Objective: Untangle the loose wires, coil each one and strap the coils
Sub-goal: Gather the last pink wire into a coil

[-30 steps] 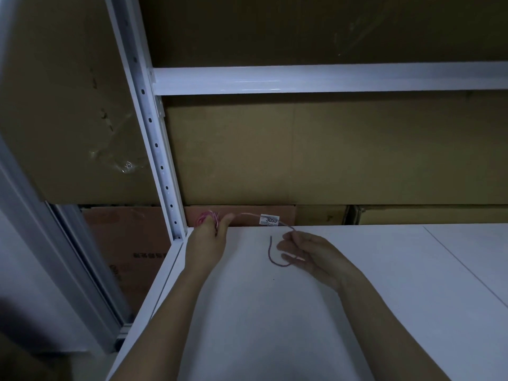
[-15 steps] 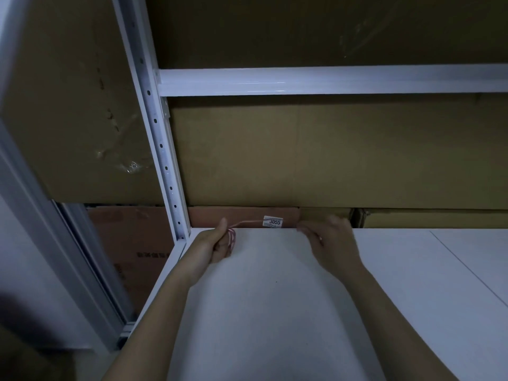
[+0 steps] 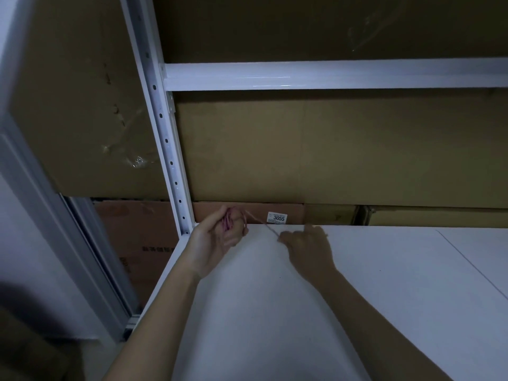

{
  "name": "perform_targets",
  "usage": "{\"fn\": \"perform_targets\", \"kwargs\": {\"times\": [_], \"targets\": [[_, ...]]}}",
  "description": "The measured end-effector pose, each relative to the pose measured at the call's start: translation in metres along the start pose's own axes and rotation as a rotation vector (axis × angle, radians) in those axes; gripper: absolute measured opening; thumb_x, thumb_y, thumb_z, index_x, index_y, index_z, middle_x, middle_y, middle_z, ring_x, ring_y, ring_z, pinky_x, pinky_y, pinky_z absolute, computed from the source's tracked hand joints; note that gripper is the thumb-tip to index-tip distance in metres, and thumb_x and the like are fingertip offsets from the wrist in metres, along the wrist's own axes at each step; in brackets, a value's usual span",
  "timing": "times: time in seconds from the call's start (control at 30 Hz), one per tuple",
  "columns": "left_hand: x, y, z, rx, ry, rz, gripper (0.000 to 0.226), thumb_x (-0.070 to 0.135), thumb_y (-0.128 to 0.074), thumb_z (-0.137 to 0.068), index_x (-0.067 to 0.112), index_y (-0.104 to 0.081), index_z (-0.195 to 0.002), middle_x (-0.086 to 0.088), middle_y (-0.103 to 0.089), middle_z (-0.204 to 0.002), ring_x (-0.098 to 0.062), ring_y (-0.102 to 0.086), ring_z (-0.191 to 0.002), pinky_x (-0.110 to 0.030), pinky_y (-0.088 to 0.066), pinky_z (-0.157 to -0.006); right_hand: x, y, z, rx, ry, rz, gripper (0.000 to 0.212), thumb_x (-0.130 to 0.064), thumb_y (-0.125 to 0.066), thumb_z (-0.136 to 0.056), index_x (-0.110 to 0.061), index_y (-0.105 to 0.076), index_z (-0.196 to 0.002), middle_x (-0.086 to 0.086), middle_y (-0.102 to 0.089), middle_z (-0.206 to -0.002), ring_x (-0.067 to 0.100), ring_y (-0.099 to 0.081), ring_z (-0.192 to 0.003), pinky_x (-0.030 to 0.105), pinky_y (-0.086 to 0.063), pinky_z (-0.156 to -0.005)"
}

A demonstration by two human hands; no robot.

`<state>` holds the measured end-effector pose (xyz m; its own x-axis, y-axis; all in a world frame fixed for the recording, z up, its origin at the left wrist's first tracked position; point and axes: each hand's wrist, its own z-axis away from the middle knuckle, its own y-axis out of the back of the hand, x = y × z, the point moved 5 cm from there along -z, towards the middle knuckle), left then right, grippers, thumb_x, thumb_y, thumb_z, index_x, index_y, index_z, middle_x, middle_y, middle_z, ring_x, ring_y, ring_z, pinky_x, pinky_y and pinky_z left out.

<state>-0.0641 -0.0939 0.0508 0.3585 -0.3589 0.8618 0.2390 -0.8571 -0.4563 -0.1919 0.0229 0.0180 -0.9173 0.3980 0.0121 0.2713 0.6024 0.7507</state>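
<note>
We see both bare arms reaching forward over a white table (image 3: 384, 284), toward its far left corner. The left hand (image 3: 217, 237) is raised a little above the corner with its fingers curled round a small coil (image 3: 229, 221) of pinkish-red wire, whose loops show between thumb and fingers. From the top of that coil a single strand of wire (image 3: 259, 222) runs out to the right and slightly downward, taut and straight, to the right hand (image 3: 308, 248). The right hand lies low over the table with its back toward us; its fingertips meet the end of the strand, and the grip itself is hidden under the hand, so we can only say that the fingers are bent and appear to pinch the wire. The two hands are near each other, with just the short stretch of wire between them. Beside the left hand a white perforated upright post (image 3: 162, 133) of a shelf frame rises from the table corner, and a white crossbar (image 3: 330, 74) runs from it to the right edge of the view. Behind the frame stand large brown cardboard boxes (image 3: 302, 149); a lower reddish box (image 3: 255, 211) just beyond the table edge carries a white label (image 3: 277, 217) reading 3055. The scene is dim, and the wire's fine detail is hard to make out.
</note>
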Motion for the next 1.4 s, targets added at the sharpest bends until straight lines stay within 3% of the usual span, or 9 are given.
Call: {"fn": "perform_targets", "kwargs": {"times": [0.1, 0.27, 0.57, 0.7, 0.8, 0.93, 1.03, 1.13, 1.4], "targets": [[-0.004, 0.007, -0.006, 0.116, -0.068, -0.068, 0.027, 0.025, -0.029, -0.097, 0.012, -0.044, -0.079, 0.005, -0.036, -0.053, -0.015, -0.021, -0.059, -0.026, -0.024, -0.057, -0.028, -0.005, 0.013, -0.065, 0.184, 0.043, 0.021, -0.021, -0.090, -0.055, -0.027, -0.073, -0.067, -0.004, -0.058, -0.046, 0.018, -0.054, -0.049, 0.023, -0.043, -0.053], [-0.018, 0.010, -0.023, 0.280, -0.074, -0.568, 0.057, 0.025, -0.021, -0.106, 0.010, -0.065, -0.074, 0.002, -0.070, -0.065, -0.014, -0.066, -0.066, -0.030, -0.044, -0.086, -0.063, 0.005, 0.028, 0.025, 0.430, -0.001, 0.012, -0.025, -0.079, -0.072, -0.022, -0.071, -0.080, -0.004, -0.056, -0.059, 0.018, -0.053, -0.061, 0.027, -0.040, -0.057], [-0.037, 0.005, -0.009, 0.214, 0.162, -1.279, 0.035, 0.038, -0.034, -0.102, 0.014, -0.050, -0.083, -0.001, -0.064, -0.071, 0.000, -0.059, -0.060, -0.032, -0.049, -0.069, -0.039, 0.047, 0.013, 0.209, 0.415, -0.002, 0.010, -0.017, -0.080, -0.073, -0.014, -0.071, -0.075, 0.001, -0.059, -0.061, 0.014, -0.053, -0.051, 0.022, -0.041, -0.043], [-0.045, 0.002, -0.005, 0.165, 0.276, -1.205, 0.045, 0.042, -0.032, -0.102, 0.009, -0.059, -0.116, -0.009, -0.069, -0.087, -0.015, -0.064, -0.080, -0.037, -0.044, -0.080, -0.020, 0.060, 0.001, 0.265, 0.243, -0.048, 0.051, -0.051, -0.057, -0.084, -0.015, -0.057, -0.048, 0.000, -0.048, -0.045, 0.013, -0.046, -0.037, 0.021, -0.036, -0.034], [-0.048, -0.009, -0.001, 0.049, 0.311, -0.989, 0.055, 0.058, -0.026, -0.097, 0.016, -0.055, -0.074, 0.007, -0.044, -0.050, -0.008, -0.038, -0.047, -0.029, -0.033, -0.061, -0.012, 0.061, -0.006, 0.219, 0.286, -0.221, 0.046, -0.042, -0.055, -0.086, -0.009, -0.064, -0.056, 0.004, -0.058, -0.056, 0.019, -0.055, -0.048, 0.026, -0.043, -0.041], [-0.042, -0.021, 0.006, -0.086, 0.290, -0.817, 0.050, 0.063, -0.035, -0.090, 0.030, -0.051, -0.056, 0.009, -0.035, -0.049, -0.010, -0.030, -0.048, -0.026, -0.042, -0.073, -0.003, 0.048, -0.011, -0.031, 0.185, -0.480, 0.017, -0.017, -0.061, -0.090, -0.005, -0.072, -0.086, 0.009, -0.063, -0.085, 0.027, -0.059, -0.084, 0.040, -0.050, -0.069], [-0.036, -0.024, 0.010, -0.098, 0.260, -0.768, 0.054, 0.045, -0.041, -0.097, 0.029, -0.046, -0.046, 0.008, -0.034, -0.046, -0.011, -0.029, -0.046, -0.022, -0.046, -0.070, -0.006, 0.033, -0.004, -0.169, 0.136, -0.581, 0.022, -0.015, -0.052, -0.097, -0.012, -0.069, -0.110, 0.004, -0.064, -0.106, 0.017, -0.053, -0.104, 0.025, -0.040, -0.087], [-0.031, -0.027, 0.012, -0.084, 0.207, -0.731, 0.055, 0.037, -0.043, -0.098, 0.027, -0.041, -0.044, 0.006, -0.031, -0.042, -0.013, -0.026, -0.045, -0.023, -0.045, -0.066, -0.013, 0.034, 0.000, -0.166, 0.040, -0.806, 0.024, -0.022, -0.049, -0.096, -0.019, -0.066, -0.113, -0.009, -0.063, -0.099, -0.007, -0.050, -0.093, 0.012, -0.036, -0.084], [-0.032, -0.047, 0.009, 0.005, 0.139, -0.262, 0.047, 0.035, -0.041, -0.090, 0.025, -0.034, -0.045, 0.008, -0.022, -0.030, -0.007, -0.023, -0.032, -0.020, -0.040, -0.057, -0.033, 0.031, 0.002, -0.180, -0.301, -1.309, 0.037, -0.038, -0.026, -0.097, -0.038, -0.062, -0.087, -0.024, -0.055, -0.072, -0.005, -0.049, -0.069, 0.009, -0.038, -0.069]]}}
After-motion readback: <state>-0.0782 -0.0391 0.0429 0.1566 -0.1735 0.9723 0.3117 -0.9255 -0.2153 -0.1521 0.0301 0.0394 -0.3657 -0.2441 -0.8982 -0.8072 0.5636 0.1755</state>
